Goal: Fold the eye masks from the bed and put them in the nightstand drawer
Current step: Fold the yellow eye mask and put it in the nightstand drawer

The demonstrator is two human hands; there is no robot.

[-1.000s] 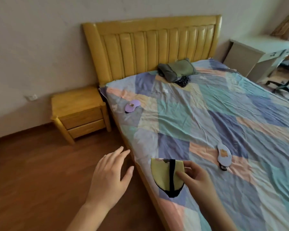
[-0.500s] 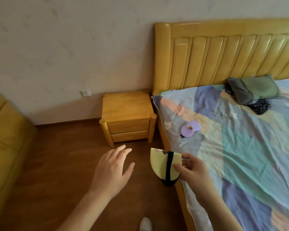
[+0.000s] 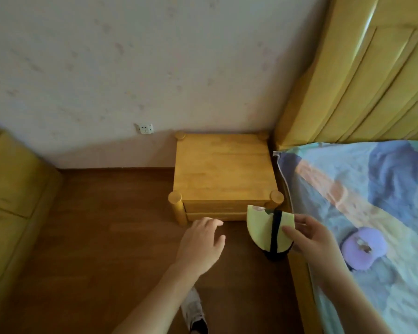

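Folded yellow eye mask sits pinched in my right hand, fingers clamped on its edge, before the nightstand. Left hand reaches, fingers apart, toward 2 closed drawers; a loose pinch could let the fold spring open.

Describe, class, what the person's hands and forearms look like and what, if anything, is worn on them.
Both the left hand and the right hand are bare: no gloves, rings, watch or bracelets show. Both forearms are uncovered as far as the frame edge, with no sleeve in view. The fingernails look short and unpainted.
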